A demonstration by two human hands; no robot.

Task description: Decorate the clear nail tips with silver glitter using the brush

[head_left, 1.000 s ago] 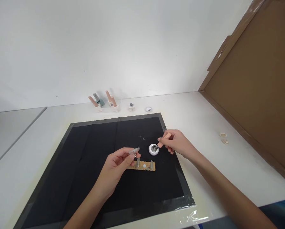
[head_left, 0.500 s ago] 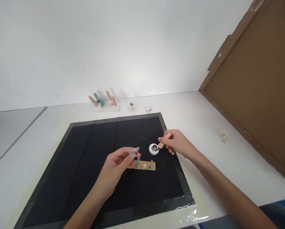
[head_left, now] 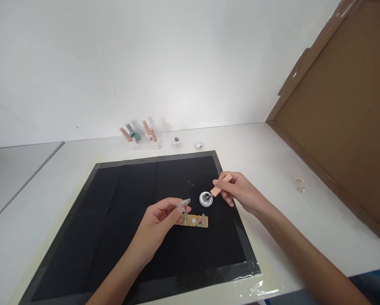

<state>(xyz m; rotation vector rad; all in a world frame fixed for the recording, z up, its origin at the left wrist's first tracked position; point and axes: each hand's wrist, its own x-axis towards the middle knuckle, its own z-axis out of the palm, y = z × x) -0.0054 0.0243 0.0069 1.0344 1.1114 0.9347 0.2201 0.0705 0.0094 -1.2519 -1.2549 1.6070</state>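
Between the thumb and fingers of my left hand (head_left: 156, 224) is a greyish false nail (head_left: 184, 203) on a small metallic-looking stand. Just beyond it on the mat lies a tan strip (head_left: 196, 220) with scalloped edges, bearing more false nails; my left hand hides its left end. My right hand (head_left: 239, 188) pinches the flat peach handle of a nail polish brush (head_left: 222, 185). The brush's tip is at a small round white jar (head_left: 205, 204), which holds a dark, silvery substance. Whether the bristles are dipped in it is hard to see.
A black mat (head_left: 126, 203) is taped to the white table. Along the back stand several nail polish bottles (head_left: 152, 137), a small clear-white bottle (head_left: 176, 143) and a white lid (head_left: 199, 145). Two small pale round pieces (head_left: 300, 185) lie right, near a cardboard panel (head_left: 336, 127).
My left hand has moved slightly right with the false nail. The brush handle in my right hand has tilted a little lower, its tip still at the jar.
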